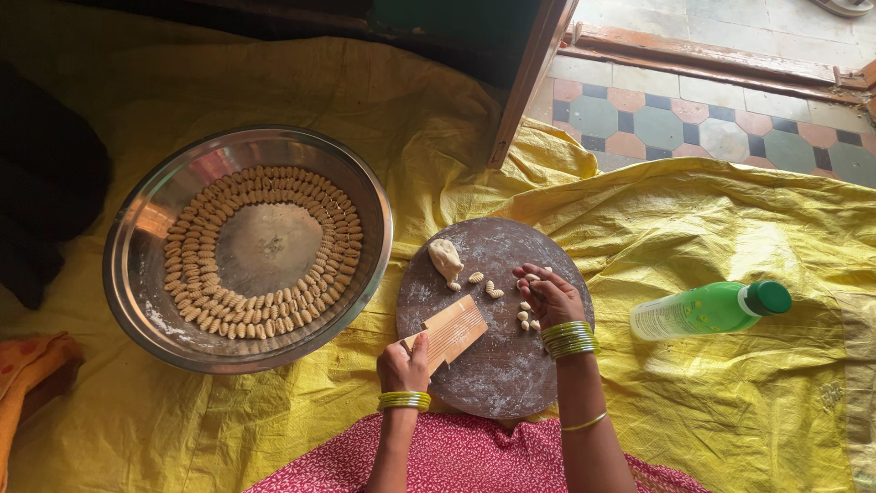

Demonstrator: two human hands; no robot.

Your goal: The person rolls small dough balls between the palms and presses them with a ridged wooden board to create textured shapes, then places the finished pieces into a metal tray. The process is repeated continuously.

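A round floured wooden board [511,365] lies on a yellow sheet in front of me. My left hand [402,364] grips the near corner of a small ridged wooden paddle [453,330] resting on the board. My right hand [547,292] is over the board's right side, fingers pinched on a small piece of dough. A lump of pale dough [445,258] sits at the board's far side, with several small shaped dough shells [494,290] scattered near it. Both wrists wear green bangles.
A large steel bowl [137,237] at the left holds rings of ridged dough shells. A green plastic bottle [707,310] lies on its side at the right. A wooden door frame [529,73] and tiled floor are beyond. Orange cloth [27,365] lies at far left.
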